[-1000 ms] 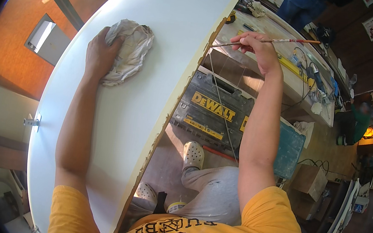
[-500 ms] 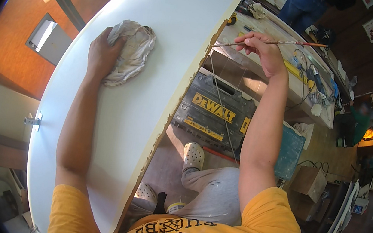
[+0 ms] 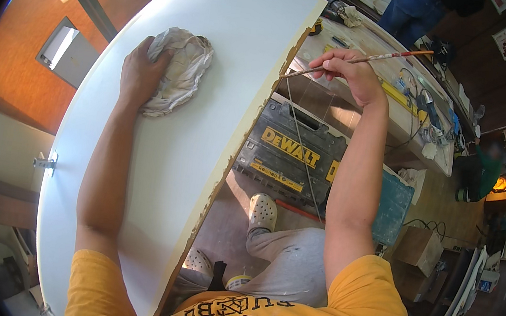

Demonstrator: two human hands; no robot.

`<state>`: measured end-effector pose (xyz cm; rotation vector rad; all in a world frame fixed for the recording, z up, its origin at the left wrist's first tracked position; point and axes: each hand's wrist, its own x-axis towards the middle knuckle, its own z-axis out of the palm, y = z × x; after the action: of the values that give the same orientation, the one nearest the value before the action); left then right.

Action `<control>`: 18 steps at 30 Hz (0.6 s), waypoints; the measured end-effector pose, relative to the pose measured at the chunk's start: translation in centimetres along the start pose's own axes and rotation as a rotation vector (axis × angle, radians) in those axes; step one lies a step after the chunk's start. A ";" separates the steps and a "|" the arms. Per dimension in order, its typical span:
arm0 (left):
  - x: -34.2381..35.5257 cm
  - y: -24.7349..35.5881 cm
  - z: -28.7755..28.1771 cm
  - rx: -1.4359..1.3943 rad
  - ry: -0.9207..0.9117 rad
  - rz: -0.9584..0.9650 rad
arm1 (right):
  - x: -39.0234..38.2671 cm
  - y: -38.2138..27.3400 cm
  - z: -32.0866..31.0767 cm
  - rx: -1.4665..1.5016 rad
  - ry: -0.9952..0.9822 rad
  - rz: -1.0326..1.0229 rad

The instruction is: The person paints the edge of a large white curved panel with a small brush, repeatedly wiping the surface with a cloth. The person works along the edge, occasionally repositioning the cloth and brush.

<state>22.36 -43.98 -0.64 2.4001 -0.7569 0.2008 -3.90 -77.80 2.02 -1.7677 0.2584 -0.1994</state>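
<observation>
Where the white cabinet door panel (image 3: 162, 178) lies: across left and centre, metal hinge (image 3: 44, 164) on its left rim, cream border strip (image 3: 215, 175) and ragged brown edge (image 3: 250, 126) on its right; likeliest failure is brown smeared onto the white face, cause would be the brush riding over the lip or the left forearm nudging the panel
Workbench (image 3: 439, 160): beyond the right hand, cluttered with tools and cables; brush handle could snag if the arm swings wide
Black tool case (image 3: 276, 126): below, between panel and right forearm; crowds the feet, could catch drips
Teal case (image 3: 393, 207): beside it, partly behind the right forearm
Spirit level (image 3: 396, 95): yellow, on the bench behind the right wrist
Cordless drill (image 3: 329, 0): yellow and black, near panel's upper right corner; obstacle if work runs up the edge
Rag (image 3: 181, 73): crumpled, off-white, on the white face; dirty underside could mark it
Left hand (image 3: 142, 72): clamped on the rag, some fingers hidden
Right hand (image 3: 354, 76): off the panel, thumb and fingers pinched on the brush
Paintbrush (image 3: 398, 54): slim, handle up and right, tip at the brown edge; contact likely, can't confirm; overloading could blot
</observation>
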 end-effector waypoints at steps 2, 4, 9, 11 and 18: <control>0.0 0.0 0.0 -0.001 0.004 0.004 | -0.1 -0.2 0.2 -0.011 -0.031 -0.010; -0.1 0.2 -0.2 -0.011 -0.007 -0.001 | -0.1 -0.4 0.4 -0.019 -0.058 -0.004; 0.0 -0.3 0.0 -0.012 0.009 0.004 | -0.2 -1.0 1.3 0.001 -0.120 0.047; 0.0 -0.1 0.0 -0.020 -0.004 -0.002 | -0.2 -1.2 1.6 0.010 -0.150 0.046; 0.0 -0.3 -0.3 -0.019 -0.014 -0.012 | -0.7 -1.5 1.4 0.149 -0.196 -0.039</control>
<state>22.54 -43.64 -0.58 2.3898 -0.7469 0.1707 -4.12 -76.00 3.22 -1.6319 0.0651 -0.0702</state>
